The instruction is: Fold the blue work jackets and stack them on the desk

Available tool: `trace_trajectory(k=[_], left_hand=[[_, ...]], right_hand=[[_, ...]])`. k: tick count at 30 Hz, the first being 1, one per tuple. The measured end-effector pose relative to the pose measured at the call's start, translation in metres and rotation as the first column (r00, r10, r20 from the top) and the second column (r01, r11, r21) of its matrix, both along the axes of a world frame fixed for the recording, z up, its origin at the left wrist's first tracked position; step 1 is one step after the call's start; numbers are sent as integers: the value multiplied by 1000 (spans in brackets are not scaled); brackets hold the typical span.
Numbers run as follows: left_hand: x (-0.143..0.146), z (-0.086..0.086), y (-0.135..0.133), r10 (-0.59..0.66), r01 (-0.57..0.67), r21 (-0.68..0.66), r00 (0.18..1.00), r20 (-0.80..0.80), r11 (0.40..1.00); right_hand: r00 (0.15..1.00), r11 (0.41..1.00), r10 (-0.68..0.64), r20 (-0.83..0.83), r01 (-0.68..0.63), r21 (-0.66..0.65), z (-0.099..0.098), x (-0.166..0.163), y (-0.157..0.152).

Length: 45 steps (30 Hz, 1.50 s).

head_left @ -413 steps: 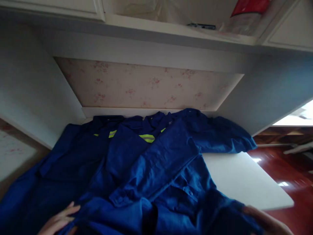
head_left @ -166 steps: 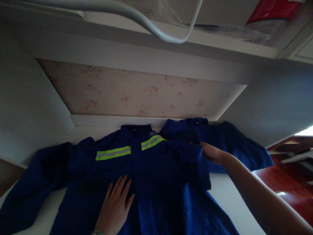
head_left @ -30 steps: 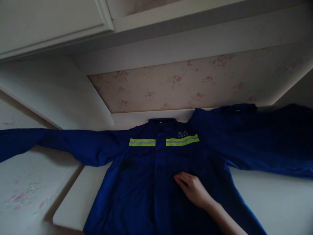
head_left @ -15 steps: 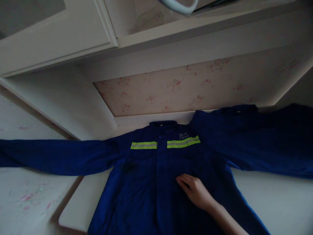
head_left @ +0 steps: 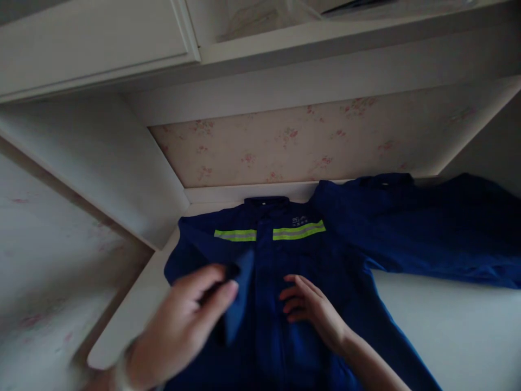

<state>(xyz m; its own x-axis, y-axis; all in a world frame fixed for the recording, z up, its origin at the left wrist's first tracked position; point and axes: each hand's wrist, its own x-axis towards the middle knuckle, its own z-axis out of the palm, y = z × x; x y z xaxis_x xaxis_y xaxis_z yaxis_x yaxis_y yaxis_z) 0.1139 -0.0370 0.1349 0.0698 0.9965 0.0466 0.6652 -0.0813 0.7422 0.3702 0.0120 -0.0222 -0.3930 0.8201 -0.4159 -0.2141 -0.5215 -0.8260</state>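
A dark blue work jacket (head_left: 301, 266) lies front up on a white table, with yellow-green and grey reflective strips across its chest and its collar towards the wall. My left hand (head_left: 187, 320), a little blurred, pinches the end of the jacket's sleeve (head_left: 241, 304) and holds it over the front, so that the sleeve on that side is bent inward. Over the other half of the front is my right hand (head_left: 313, 309), fingers loosely apart with nothing in them. Whether its fingertips touch the cloth, I cannot tell.
More dark blue clothing with a collar (head_left: 386, 182) lies on the right, overlapping the jacket's far sleeve. White table surface (head_left: 448, 320) shows at both sides. Overhead hangs a white cabinet (head_left: 101, 43) with an open shelf (head_left: 260, 46) that holds clear plastic. Flowered wallpaper (head_left: 260, 146) covers the back wall.
My left hand has come into view with the sleeve, which lay stretched out to the left before and is now brought over the front. My right hand's fingers have spread apart.
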Motion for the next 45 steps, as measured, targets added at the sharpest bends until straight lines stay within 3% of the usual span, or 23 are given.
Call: trace_trajectory(k=[1,3,4,6,9,12,14,15,18,20,23,26,29,31,33,35,38,41,45], left_hand=[[23,-18,6,-164,169,-119,985,54,978],[62,-53,14,-413,443,-246,896,166,862],[76,-68,15,-471,514,-291,857,208,807],[85,-88,17,-492,555,-321,831,259,768],[62,-94,26,-404,464,-297,882,242,835],[12,-96,54,-213,206,-66,970,-120,976],[-26,-106,82,-10,65,125,917,-398,990],[-44,-114,97,58,11,151,893,-446,988],[-85,-143,137,162,-98,150,847,-507,984],[-98,-161,155,170,-134,106,828,-534,985],[-97,-182,166,139,-150,28,812,-566,988],[-87,-195,164,117,-163,-24,796,-594,986],[-81,-201,159,113,-178,-45,782,-613,983],[-80,-201,157,123,-190,-43,775,-620,981],[-79,-200,157,132,-196,-34,770,-625,980],[-78,-199,160,132,-185,-20,767,-628,982],[-76,-199,167,115,-155,-9,768,-630,988],[-79,-200,177,100,-137,-10,772,-628,991],[-91,-202,195,105,-134,-1,780,-617,991]], right_hand=[[998,996,0,-68,-6,-89,4,1,-5],[995,979,-10,-100,-11,-203,6,5,-12],[998,972,-25,-62,10,-236,4,8,-15],[997,968,-46,68,61,-245,-2,14,-17],[982,989,14,187,14,-148,-8,21,-17],[987,995,69,145,-59,-77,-6,27,-21],[987,994,75,139,-63,-95,-5,34,-27],[983,993,72,168,-54,-109,-5,39,-32],[941,993,57,334,-17,-121,-11,58,-45],[924,994,57,377,-18,-107,-16,70,-51],[935,994,82,346,-53,-92,-23,87,-54],[855,995,94,511,-101,-14,-26,100,-54],[608,968,-8,794,-194,158,-23,103,-56],[420,921,-230,878,-199,336,-19,98,-61],[320,822,-431,844,-246,513,-16,87,-66],[366,720,-442,819,-399,568,-15,73,-69],[437,644,-172,883,-628,437,-19,58,-67],[412,669,-4,911,-677,308,-24,55,-62],[408,707,51,912,-660,256,-28,65,-61]])
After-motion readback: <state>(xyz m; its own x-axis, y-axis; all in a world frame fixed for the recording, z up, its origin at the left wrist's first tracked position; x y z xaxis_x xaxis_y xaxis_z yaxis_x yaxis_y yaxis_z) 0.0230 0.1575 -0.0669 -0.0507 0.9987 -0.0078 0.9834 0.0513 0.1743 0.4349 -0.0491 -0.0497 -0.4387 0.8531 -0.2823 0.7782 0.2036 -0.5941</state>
